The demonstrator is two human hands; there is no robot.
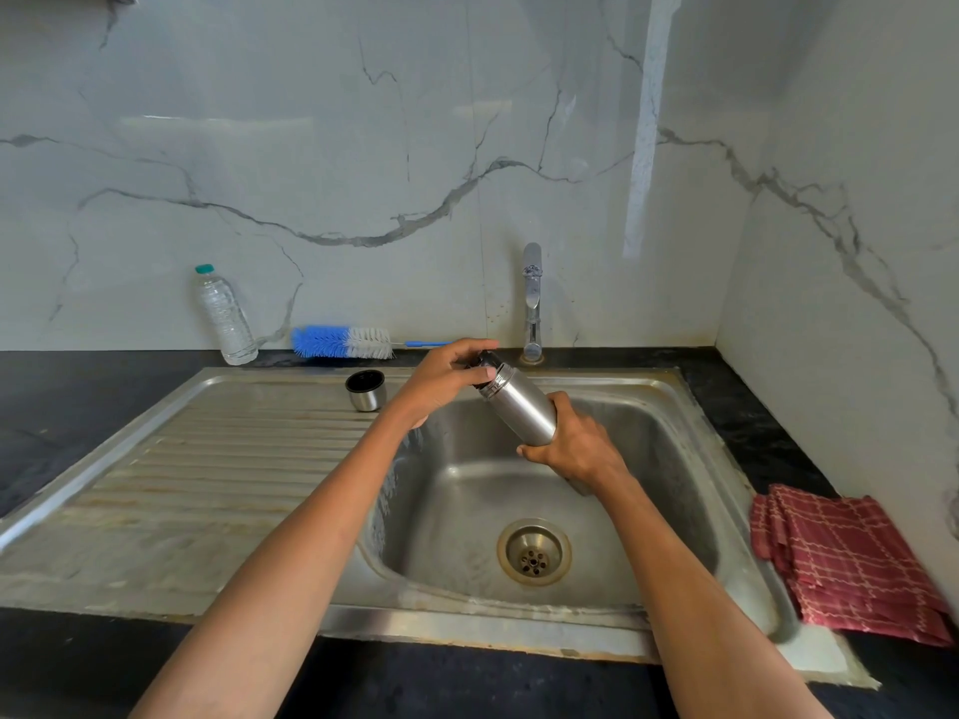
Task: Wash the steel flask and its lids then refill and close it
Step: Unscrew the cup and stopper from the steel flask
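Over the sink basin [669,490] I hold the steel flask [524,407] tilted, its mouth up and to the left. My right hand [573,446] grips its lower body. My left hand [446,378] curls its fingers around the black inner lid [487,359] at the flask's mouth. The steel outer cap [366,390] stands mouth-up on the draining board [218,459], left of my left hand. A blue and white bottle brush [342,342] lies on the counter behind the sink. A clear plastic water bottle [227,316] leans against the wall at the back left.
The tap [533,303] stands behind the basin, with no water running. A folded red checked cloth [846,557] lies on the dark counter [52,417] to the right of the sink. The drain [534,551] sits in the basin's floor. Marble walls close in the back and right.
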